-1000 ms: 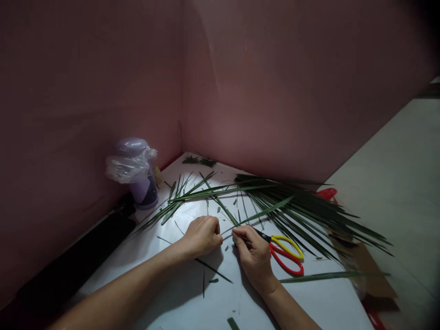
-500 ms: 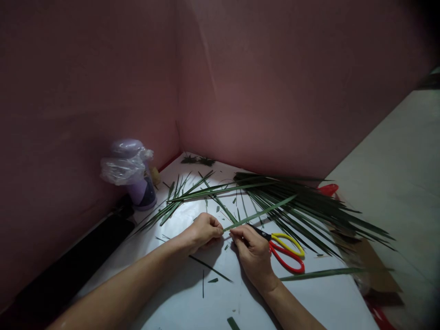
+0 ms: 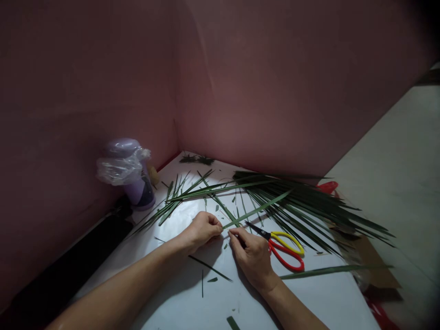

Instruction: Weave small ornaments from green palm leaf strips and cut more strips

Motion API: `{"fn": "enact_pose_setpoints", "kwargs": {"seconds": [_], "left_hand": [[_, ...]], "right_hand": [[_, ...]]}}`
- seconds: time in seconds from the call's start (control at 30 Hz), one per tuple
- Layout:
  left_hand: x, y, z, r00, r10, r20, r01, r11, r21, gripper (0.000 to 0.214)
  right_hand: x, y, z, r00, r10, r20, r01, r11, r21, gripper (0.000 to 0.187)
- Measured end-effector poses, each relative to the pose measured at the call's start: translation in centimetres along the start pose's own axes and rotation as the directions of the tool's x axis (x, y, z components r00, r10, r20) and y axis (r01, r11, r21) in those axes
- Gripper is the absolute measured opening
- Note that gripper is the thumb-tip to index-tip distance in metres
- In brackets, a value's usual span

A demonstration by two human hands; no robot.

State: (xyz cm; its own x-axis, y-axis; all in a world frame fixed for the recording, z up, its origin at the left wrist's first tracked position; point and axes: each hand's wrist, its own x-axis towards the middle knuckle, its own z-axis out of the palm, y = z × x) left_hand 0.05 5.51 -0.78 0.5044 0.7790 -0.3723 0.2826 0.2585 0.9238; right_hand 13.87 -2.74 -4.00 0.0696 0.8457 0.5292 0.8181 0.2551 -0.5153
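Note:
My left hand [image 3: 202,228] is closed in a pinch on the near end of a long green palm leaf strip [image 3: 261,208] that runs up and to the right over the white table [image 3: 178,293]. My right hand [image 3: 250,254] is closed too, its fingertips pinching the same strip just right of the left hand. Scissors [image 3: 283,247] with one yellow and one red handle lie on the table, touching the right side of my right hand, blades pointing left.
A pile of long green leaves [image 3: 309,206] lies at the back right. More loose leaves [image 3: 178,197] fan out on the left. A purple container with a plastic bag over it [image 3: 129,169] stands by the pink wall. Small cut scraps dot the table. Another strip [image 3: 326,271] lies at the right.
Both hands have shifted slightly up and left while keeping hold of the strip. The scissors have not moved.

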Motion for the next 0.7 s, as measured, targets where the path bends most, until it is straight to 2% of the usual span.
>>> {"fn": "enact_pose_setpoints", "kwargs": {"seconds": [0.2, 0.37, 0.53, 0.6, 0.7], "left_hand": [[0.09, -0.29, 0.01, 1.0, 0.028, -0.007, -0.028, 0.999, 0.021, 0.003], [0.37, -0.7, -0.07, 0.995, 0.091, -0.037, -0.083, 0.98, 0.181, 0.009], [0.13, -0.8, -0.15, 0.959, 0.271, -0.08, -0.21, 0.874, 0.438, 0.015], [-0.12, -0.67, -0.09, 0.938, 0.339, -0.079, -0.258, 0.829, 0.497, 0.017], [-0.42, -0.45, 0.06, 0.926, 0.372, -0.066, -0.285, 0.803, 0.524, 0.019]], "right_hand": [[0.01, -0.04, -0.07, 1.0, 0.009, 0.027, -0.01, 0.999, 0.032, 0.016], [-0.06, 0.03, 0.02, 1.0, 0.007, 0.024, -0.007, 1.0, 0.021, 0.015], [-0.01, -0.06, -0.01, 0.999, 0.014, 0.034, -0.015, 1.0, 0.016, 0.016], [0.03, -0.18, -0.05, 0.999, 0.015, 0.045, -0.015, 1.0, 0.017, 0.016], [0.06, -0.42, -0.09, 0.997, 0.032, 0.065, -0.034, 0.999, 0.034, 0.019]]}}
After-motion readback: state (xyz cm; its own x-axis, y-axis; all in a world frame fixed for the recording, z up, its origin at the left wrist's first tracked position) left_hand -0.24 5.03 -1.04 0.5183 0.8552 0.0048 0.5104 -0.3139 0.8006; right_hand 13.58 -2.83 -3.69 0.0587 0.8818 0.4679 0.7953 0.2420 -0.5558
